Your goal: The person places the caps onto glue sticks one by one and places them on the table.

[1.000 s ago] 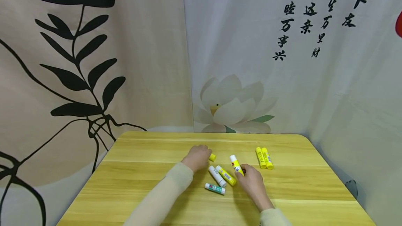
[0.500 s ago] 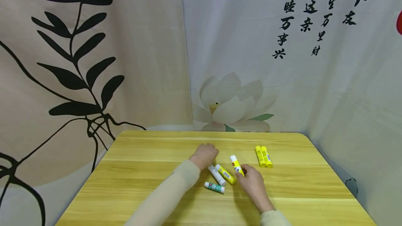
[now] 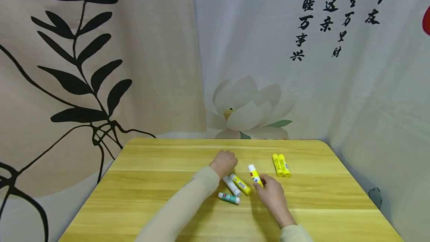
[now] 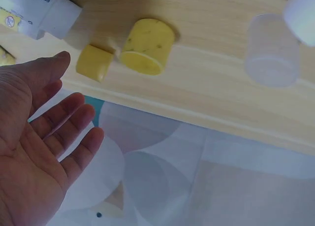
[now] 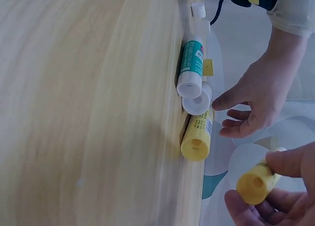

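My right hand [image 3: 273,193] pinches a yellow glue stick [image 3: 255,174] with a white cap, held tilted; its yellow base [image 5: 253,187] faces the right wrist view. My left hand [image 3: 224,163] hovers at the table's middle, holding nothing; in the left wrist view its fingers are loosely spread. Near its thumb there lie a small yellow piece [image 4: 94,63] and a larger yellow cap-like cylinder [image 4: 147,46]. Just in front of it, a white glue stick [image 3: 231,186] and a yellow glue stick [image 3: 240,184] lie side by side. A green glue stick [image 3: 229,198] lies nearer me.
Two yellow glue sticks [image 3: 281,165] lie together at the right on the wooden table [image 3: 322,193]. A translucent cup-like piece [image 4: 272,51] sits near the table's far edge in the left wrist view. A printed cloth [image 3: 161,66] hangs behind the table.
My left hand has moved slightly right and away from me; the yellow piece seen beside it is now hidden in the head view. My right hand keeps its grip nearly in place.
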{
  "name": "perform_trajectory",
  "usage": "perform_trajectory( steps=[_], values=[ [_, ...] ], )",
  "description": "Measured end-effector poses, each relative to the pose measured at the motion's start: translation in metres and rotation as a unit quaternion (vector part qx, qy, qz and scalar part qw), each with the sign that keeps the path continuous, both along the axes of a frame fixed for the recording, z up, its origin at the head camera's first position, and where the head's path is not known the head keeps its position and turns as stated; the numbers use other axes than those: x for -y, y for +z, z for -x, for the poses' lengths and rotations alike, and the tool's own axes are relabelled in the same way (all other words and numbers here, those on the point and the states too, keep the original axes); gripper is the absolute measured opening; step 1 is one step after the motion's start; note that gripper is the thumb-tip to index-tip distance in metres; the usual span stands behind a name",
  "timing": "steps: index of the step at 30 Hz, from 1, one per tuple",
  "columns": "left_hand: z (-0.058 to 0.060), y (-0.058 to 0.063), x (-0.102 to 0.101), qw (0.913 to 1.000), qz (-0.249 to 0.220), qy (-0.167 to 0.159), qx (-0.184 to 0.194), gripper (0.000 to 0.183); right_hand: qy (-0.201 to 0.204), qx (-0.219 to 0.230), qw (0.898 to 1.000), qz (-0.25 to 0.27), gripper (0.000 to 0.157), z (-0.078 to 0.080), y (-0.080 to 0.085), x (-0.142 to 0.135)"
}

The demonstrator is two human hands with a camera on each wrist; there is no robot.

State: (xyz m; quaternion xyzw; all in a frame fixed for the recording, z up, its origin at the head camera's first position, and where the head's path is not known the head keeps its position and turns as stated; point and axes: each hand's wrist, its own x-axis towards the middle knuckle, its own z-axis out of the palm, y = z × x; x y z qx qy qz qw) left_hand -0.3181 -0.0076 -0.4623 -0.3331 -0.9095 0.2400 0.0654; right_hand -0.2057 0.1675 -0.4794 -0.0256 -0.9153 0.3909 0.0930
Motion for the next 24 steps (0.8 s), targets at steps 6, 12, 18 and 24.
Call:
perform_trajectory(
  steps=[6, 12, 18, 24],
  values=[
    [0.003, -0.002, -0.007, 0.9993, 0.036, 0.012, -0.001, 0.013, -0.002, -0.009, 1.0, -0.006, 0.031, 0.0, 0.0, -0.002],
    [0.005, -0.008, -0.009, 0.9979, 0.061, 0.022, -0.004, 0.01, -0.006, -0.017, 1.0, -0.013, 0.031, -0.002, -0.001, -0.004],
    [0.009, -0.015, -0.012, 0.9981, 0.057, 0.023, 0.003, 0.01, -0.007, -0.018, 1.0, -0.014, 0.031, -0.003, -0.001, -0.006],
    [0.01, -0.015, -0.013, 0.9965, 0.069, 0.043, 0.021, 0.015, -0.01, -0.014, 1.0, -0.014, 0.03, -0.003, -0.003, -0.009]
  ],
)
